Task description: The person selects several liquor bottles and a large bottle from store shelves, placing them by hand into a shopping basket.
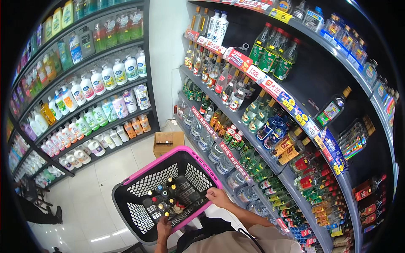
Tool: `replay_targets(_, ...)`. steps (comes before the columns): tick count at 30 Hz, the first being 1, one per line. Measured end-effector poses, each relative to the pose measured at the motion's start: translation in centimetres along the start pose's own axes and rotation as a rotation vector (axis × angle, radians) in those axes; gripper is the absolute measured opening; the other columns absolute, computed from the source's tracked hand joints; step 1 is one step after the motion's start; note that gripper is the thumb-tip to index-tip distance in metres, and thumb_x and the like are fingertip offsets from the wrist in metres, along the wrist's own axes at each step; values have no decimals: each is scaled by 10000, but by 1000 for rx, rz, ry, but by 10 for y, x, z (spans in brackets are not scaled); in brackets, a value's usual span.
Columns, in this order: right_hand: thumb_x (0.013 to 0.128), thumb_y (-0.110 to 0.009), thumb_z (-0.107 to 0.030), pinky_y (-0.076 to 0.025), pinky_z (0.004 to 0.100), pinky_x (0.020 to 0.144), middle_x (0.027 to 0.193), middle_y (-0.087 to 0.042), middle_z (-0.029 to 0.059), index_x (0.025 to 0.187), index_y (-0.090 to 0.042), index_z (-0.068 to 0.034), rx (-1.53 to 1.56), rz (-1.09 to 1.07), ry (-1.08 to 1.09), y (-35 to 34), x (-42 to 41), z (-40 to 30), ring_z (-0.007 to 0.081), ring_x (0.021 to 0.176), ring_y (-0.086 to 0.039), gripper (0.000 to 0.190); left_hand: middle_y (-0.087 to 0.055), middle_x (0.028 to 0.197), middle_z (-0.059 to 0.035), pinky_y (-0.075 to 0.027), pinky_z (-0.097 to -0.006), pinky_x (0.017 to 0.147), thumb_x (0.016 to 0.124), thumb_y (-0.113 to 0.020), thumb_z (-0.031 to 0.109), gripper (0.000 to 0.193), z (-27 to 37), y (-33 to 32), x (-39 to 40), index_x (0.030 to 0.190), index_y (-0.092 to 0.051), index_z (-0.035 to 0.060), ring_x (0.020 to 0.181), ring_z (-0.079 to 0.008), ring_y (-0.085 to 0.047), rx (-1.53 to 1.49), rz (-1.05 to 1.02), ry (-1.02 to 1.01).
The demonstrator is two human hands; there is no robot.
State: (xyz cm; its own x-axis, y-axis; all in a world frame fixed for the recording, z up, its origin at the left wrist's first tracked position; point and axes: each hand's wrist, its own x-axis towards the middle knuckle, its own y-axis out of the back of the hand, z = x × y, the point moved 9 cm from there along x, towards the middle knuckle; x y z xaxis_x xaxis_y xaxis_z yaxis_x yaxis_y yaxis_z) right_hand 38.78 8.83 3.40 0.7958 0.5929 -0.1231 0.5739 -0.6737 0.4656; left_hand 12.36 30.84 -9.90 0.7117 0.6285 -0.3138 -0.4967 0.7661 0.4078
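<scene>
In front of me stands a black mesh shopping basket (141,218) with a pink rim (177,151). My right hand (217,197) curls over the rim at its right side. On the near side, my left hand (164,228) is closed around the neck of a bottle with a yellow cap (166,214); the bottle's lower part is hidden. Several more bottles (164,193) stand upright in the basket, with yellow, blue, red and white caps. Beside them lies a beige and red item (177,207), too small to make out.
Shelves of liquor bottles (235,90) curve along my right. On the left, a shelf unit (95,85) holds pump bottles and detergents. A cardboard box (168,143) sits on the tiled floor (85,205) beyond the basket. A person's dark-clad leg and shoe (59,215) show at far left.
</scene>
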Motion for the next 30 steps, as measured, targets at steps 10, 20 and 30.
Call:
replay_targets(10,806,-665,-145,-501,321,665,787,-654,125,936,-604,5,39,53,-11,-3,-14,-7,195,722,-641,208,-661,929,-199,-503,-384,767,780,-626,183,364,47,-17,-13,1085,-581,-10,869,-315,-653,170,-121,-63)
replay_targets(20,802,-657,-147,-503,335,662,798,-664,134,926,-615,6,-17,26,29,0,-6,-22,208,726,-648,202,-656,996,-203,-493,-390,833,795,-617,193,373,50,-16,-25,1104,-583,-13,935,-332,-641,193,-159,-63)
replay_targets(30,836,-639,-129,-487,286,709,815,-639,32,972,-618,-23,181,172,296,141,127,-130,104,786,-589,174,-644,1014,-217,-471,-418,860,776,-638,209,401,61,-30,-22,1098,-588,-24,955,-377,-612,242,6,-90)
